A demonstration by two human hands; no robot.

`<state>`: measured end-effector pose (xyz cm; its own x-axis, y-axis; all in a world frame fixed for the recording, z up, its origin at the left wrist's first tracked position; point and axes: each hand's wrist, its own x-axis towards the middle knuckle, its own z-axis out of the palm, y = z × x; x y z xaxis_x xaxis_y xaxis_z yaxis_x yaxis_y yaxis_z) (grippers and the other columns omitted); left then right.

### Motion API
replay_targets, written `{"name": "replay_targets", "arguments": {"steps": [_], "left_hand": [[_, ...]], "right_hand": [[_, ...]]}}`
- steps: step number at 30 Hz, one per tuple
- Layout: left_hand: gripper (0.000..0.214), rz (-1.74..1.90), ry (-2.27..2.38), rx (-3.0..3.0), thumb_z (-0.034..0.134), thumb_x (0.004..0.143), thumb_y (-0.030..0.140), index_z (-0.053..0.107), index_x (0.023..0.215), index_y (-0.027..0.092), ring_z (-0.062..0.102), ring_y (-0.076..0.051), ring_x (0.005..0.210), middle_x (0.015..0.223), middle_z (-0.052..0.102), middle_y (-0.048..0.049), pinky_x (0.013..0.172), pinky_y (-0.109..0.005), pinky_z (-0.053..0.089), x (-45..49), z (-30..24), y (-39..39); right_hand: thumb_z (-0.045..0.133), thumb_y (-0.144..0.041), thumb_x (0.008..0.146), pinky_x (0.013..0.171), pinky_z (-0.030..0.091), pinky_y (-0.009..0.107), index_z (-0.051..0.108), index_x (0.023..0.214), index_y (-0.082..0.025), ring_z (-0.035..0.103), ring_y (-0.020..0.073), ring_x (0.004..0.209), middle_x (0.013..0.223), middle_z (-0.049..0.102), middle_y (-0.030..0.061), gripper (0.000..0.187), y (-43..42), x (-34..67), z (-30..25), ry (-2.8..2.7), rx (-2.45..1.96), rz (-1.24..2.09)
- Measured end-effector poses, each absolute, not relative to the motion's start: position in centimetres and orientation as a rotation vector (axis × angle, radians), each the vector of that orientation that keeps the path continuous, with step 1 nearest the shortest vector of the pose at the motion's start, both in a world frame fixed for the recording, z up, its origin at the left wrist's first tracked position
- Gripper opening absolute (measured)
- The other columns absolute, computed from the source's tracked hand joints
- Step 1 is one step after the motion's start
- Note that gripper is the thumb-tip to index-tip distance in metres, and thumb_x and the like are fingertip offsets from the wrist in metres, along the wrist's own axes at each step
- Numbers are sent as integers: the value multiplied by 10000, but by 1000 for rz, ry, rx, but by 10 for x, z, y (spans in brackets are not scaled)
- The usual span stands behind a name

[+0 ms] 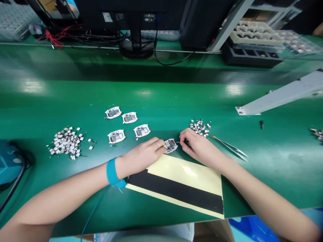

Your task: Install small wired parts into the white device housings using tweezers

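My left hand [148, 151], with a ring and a blue wrist strap [112, 172], grips the left end of a white-framed circuit board unit [171, 146]. Close to that unit's right edge, my right hand [193, 144] is closed in a pinch; whatever lies between its fingertips is too small to make out. Just beyond the right hand lies a small pile of silvery parts with leads [200, 127]. A pair of tweezers [230, 148] rests to its right. Below both hands is a yellow sheet [186, 169] with a black strip [176, 190].
Several similar board units [116, 136] lie left of centre. A larger pile of small silvery parts [67, 143] sits farther left. A white metal arm [280, 92] reaches in from the right. A monitor stand [136, 43] and stacked trays [254, 42] stand at the back.
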<state>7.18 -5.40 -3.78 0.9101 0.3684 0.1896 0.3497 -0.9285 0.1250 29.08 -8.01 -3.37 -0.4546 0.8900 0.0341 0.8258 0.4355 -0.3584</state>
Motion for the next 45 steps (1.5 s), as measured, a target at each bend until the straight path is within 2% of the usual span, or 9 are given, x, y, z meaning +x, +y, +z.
{"name": "replay_targets", "arguments": {"steps": [3, 5, 11, 13, 15, 17, 23, 27, 45], "left_hand": [[170, 536, 678, 2814, 436, 834, 101, 589, 909, 114, 576, -150, 789, 867, 611, -51, 714, -256, 503, 75, -38, -49], [144, 615, 733, 2750, 467, 828, 131, 607, 860, 127, 587, -148, 765, 857, 619, -41, 692, -256, 507, 81, -38, -49], [153, 587, 685, 2822, 466, 828, 130, 615, 794, 118, 602, -166, 748, 806, 631, -51, 663, -268, 511, 94, -44, -52], [155, 596, 671, 2825, 458, 833, 131, 611, 807, 121, 604, -163, 750, 806, 635, -46, 665, -263, 510, 94, -48, -51], [147, 615, 663, 2817, 461, 835, 135, 607, 834, 123, 606, -157, 756, 822, 640, -40, 676, -256, 509, 92, -50, -49], [135, 618, 649, 2836, 471, 832, 136, 604, 845, 123, 606, -152, 759, 834, 642, -34, 682, -250, 506, 89, -49, -48], [226, 510, 499, 3026, 389, 847, 70, 611, 887, 77, 596, -177, 820, 885, 634, -85, 705, -269, 508, 87, -38, -49], [221, 427, 448, 3102, 399, 836, 65, 615, 888, 64, 590, -200, 805, 864, 630, -100, 667, -294, 516, 88, -35, -49], [195, 540, 529, 2878, 402, 866, 129, 573, 958, 144, 555, -146, 846, 918, 606, -41, 723, -249, 470, 84, -50, -49]], "right_hand": [[501, -279, 812, 770, 477, 337, 408, 1136, -163, 513, 193, 968, 1136, 481, 112, 356, -83, 291, -36, -2448, -1371, 614], [529, -308, 801, 846, 454, 359, 384, 1204, -176, 483, 205, 1047, 1174, 471, 105, 448, -82, 288, -40, -2464, -1292, 670], [660, -391, 673, 630, 483, 278, 567, 929, -130, 554, 149, 730, 859, 562, 61, 378, -77, 281, -56, -2202, -1305, 716], [622, -338, 728, 587, 469, 253, 588, 897, -139, 546, 124, 675, 822, 570, 46, 263, -76, 283, -57, -2172, -1280, 738], [515, -234, 820, 634, 470, 243, 603, 892, -153, 560, 114, 716, 833, 587, 43, 140, -75, 286, -56, -2176, -1227, 763], [423, -164, 861, 719, 471, 252, 600, 933, -154, 569, 117, 811, 888, 595, 54, 191, -76, 289, -54, -2183, -1207, 764], [612, -373, 730, 714, 497, 302, 508, 1128, -107, 560, 180, 870, 1047, 540, 114, 489, -90, 282, -56, -2237, -1302, 645], [597, -267, 748, 721, 495, 281, 548, 1051, -100, 565, 159, 839, 975, 555, 101, 350, -93, 275, -64, -2154, -1279, 573], [577, -246, 734, 658, 479, 277, 553, 1017, -139, 546, 144, 795, 936, 540, 73, 303, -93, 278, -68, -2146, -1256, 550]]}}
